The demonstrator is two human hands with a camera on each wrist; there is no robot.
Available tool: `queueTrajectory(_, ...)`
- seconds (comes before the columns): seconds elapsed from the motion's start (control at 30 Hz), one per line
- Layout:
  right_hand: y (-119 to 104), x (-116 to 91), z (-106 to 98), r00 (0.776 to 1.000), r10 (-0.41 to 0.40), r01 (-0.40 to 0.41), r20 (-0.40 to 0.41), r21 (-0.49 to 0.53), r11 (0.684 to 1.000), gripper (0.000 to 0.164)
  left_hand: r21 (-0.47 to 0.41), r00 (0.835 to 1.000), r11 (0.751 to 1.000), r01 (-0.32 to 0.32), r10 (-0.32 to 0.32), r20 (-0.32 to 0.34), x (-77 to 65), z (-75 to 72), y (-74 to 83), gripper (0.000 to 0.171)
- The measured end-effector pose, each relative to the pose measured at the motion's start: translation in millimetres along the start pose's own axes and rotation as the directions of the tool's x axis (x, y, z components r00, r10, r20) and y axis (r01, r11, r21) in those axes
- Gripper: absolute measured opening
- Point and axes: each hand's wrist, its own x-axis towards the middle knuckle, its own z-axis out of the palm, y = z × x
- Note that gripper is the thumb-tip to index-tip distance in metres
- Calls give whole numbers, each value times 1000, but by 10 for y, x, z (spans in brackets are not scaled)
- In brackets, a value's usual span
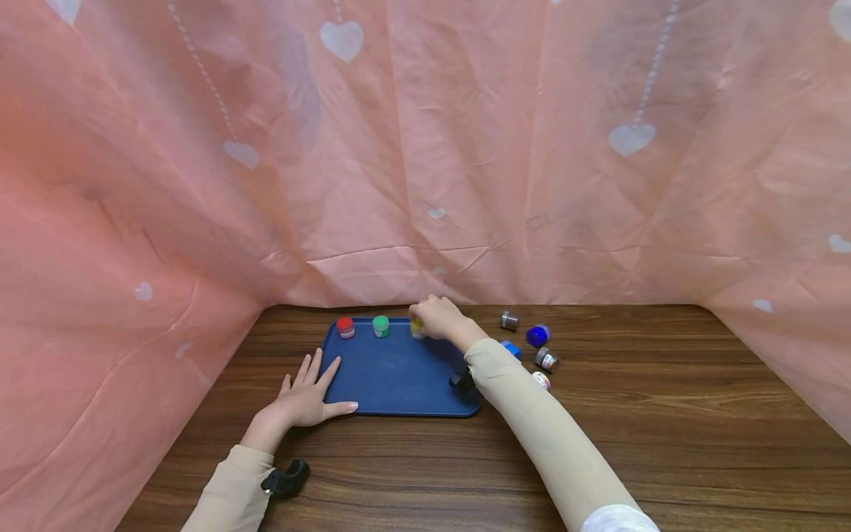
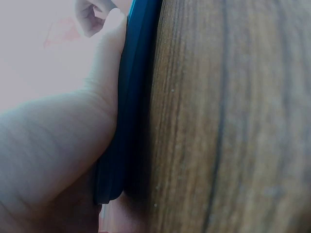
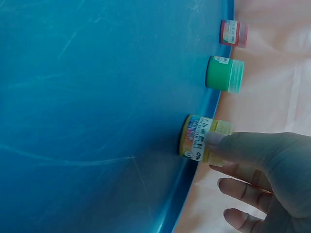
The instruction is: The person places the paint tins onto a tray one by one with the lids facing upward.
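Observation:
My right hand (image 1: pixel 439 319) pinches a small yellow paint jar (image 3: pixel 197 138) between thumb and fingers. The jar stands upright on the blue tray (image 1: pixel 395 377), near its far edge. To its left, a green paint jar (image 1: pixel 381 326) and a red paint jar (image 1: pixel 345 327) stand upright along that same edge. My left hand (image 1: pixel 302 403) lies with fingers spread over the tray's near left corner, and its thumb rests on the rim. In the left wrist view, the tray's side (image 2: pixel 129 97) runs along that hand.
Right of the tray, several more jars lie on the wooden table (image 1: pixel 665 384): a grey jar (image 1: pixel 509 321), a dark blue jar (image 1: pixel 538 335), a lighter blue jar (image 1: pixel 510 349), a dark jar (image 1: pixel 547 360) and a partly hidden jar (image 1: pixel 541 380). A pink curtain (image 1: pixel 465 185) hangs behind.

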Motion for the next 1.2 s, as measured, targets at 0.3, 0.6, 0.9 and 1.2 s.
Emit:
queueTrajectory(0.3,-6,26,8,1000,31,-31,-1,37,999,32,4,1000,1000,-4,4,-1,-24,-35,25,109)
queueTrajectory(0.6,30,16,20,1000,19,-19,-5,51,998,36,-5,1000,1000,2,-3,-10,9,17,-32,110)
queueTrajectory(0.9,59,-112,-79,999,-4,8,-44,96,995,42,-7,999,1000,-3,3,-33,30,68,-57,109)
queueTrajectory(1.2,54,-337,-260,995,-40,47,-92,77,996,45,0,999,1000,-12,11,-43,47,80,-84,110)
